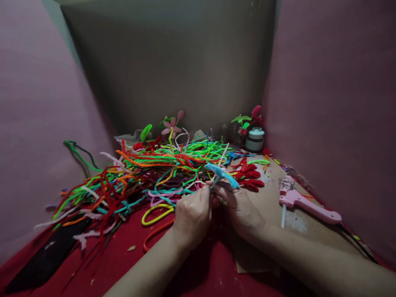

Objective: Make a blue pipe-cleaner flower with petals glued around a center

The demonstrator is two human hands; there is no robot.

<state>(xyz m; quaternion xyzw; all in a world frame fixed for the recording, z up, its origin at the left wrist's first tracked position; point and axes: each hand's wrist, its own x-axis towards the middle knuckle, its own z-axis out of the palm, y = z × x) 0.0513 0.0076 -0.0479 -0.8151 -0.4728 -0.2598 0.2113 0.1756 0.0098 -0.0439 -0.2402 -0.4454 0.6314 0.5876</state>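
Note:
My left hand (192,216) and my right hand (239,208) meet at the middle of the frame, both with fingers closed. Together they pinch a small piece made of light blue pipe cleaner (221,174), which sticks up and to the right from the fingertips, with a thin pale stem (223,154) rising behind it. Just behind the hands lies a big loose heap of pipe cleaners (145,173) in green, orange, red, teal and pink. A yellow loop (154,213) lies left of my left hand.
A pink glue gun (306,205) lies on the cardboard sheet (309,231) at the right. Red petal pieces (249,173) lie behind my right hand. A white jar (255,139) and finished pipe-cleaner flowers (172,126) stand by the back wall. Pink walls close in both sides.

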